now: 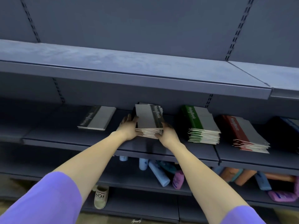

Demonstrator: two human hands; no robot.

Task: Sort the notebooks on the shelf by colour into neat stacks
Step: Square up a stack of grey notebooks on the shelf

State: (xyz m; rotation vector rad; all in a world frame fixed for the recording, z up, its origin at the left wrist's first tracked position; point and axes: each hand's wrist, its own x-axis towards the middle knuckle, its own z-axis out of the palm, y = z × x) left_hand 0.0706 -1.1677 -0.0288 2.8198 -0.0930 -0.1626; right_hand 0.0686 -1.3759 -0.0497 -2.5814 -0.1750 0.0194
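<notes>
My left fingers point(129, 118) lie along the left side of the black-spined notebook stack point(149, 122), fairly straight, pressing in rather than wrapping. My right fingers point(159, 135) curl round the stack's near right corner, thumb up by the spine edge. Left hand point(127, 128) and right hand point(168, 135) squeeze from opposite sides, I judge to square the pile: the white page edges at the near face are fanned and ragged, and pushing from both flanks is how loose covers get lined up.

The stack sits on the middle shelf point(80, 141), near its front lip, tilted slightly off the shelf's line. Top cover is grey with a black band reading NoteBook.

Left of it, well apart, a thin pile of the same black-and-grey kind point(97, 118) lies flat. Likely it belongs with what I hold; merging looks undone.

Right of my hands: green-spined stack point(202, 125), tall, edges uneven. Further right, red-spined stack point(244, 135), splayed toward the near edge. At the far right a dark blue pile point(284, 126) is cut off by the frame. Colours already stand apart in a row; the neatening seems to be what is left.

Upper shelf point(129, 67) above carries nothing visible. Lower shelf holds bottles point(159, 174) and pouches, some toppled. A slipper point(101, 197) sits on the floor below.
</notes>
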